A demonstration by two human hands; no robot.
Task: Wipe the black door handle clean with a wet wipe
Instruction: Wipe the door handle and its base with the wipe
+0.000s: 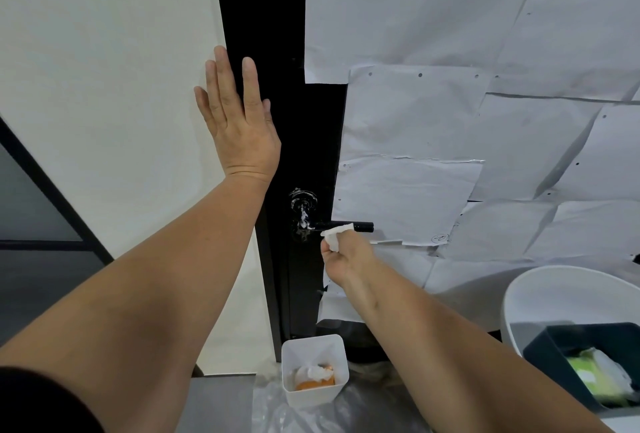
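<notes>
Nearest, the right hand [341,256] pinches a wet wipe [335,234] against the black door handle [346,226]; left hand [239,117] braces flat, fingers spread. Wiping is underway; white residue [303,214] near the hub likely needs attention next.

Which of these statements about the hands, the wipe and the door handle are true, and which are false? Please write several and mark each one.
1. The right hand holds a white wet wipe against the black door handle. True.
2. The left hand grips the handle. False: it lies flat and open on the door edge, above the handle.
3. White residue shows on the round base of the handle. True.
4. The small white bin below the handle is empty. False: it holds crumpled white and orange waste.
5. The door panel is covered with paper sheets. True.
</notes>
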